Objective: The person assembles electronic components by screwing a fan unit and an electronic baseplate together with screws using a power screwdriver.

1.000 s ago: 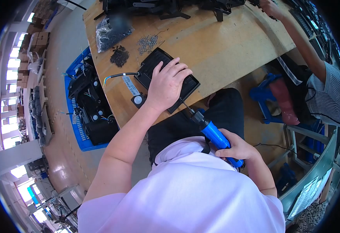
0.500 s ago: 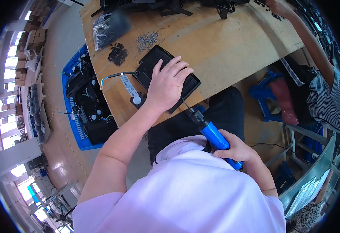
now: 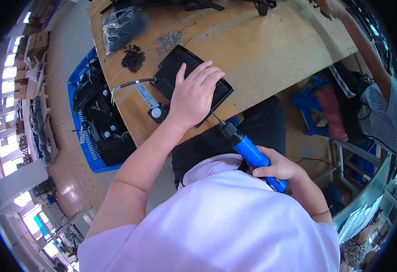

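Black floodlight housing (image 3: 175, 65), flat and ribbed, lies at the near edge of the wooden bench (image 3: 262, 50), with a black cable (image 3: 132, 84) leaving its left side. The grip of the left hand (image 3: 194, 97) is wide: the palm and spread fingers press on the housing. The right hand (image 3: 275, 167) is closed around a blue electric screwdriver (image 3: 249, 152), whose bit slants up to the housing's near edge. Both hands keep nearly the same pose as half a second ago.

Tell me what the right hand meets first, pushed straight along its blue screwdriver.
The black housing under the left hand; the screwdriver tip seems almost at its near edge, though depth is unclear.
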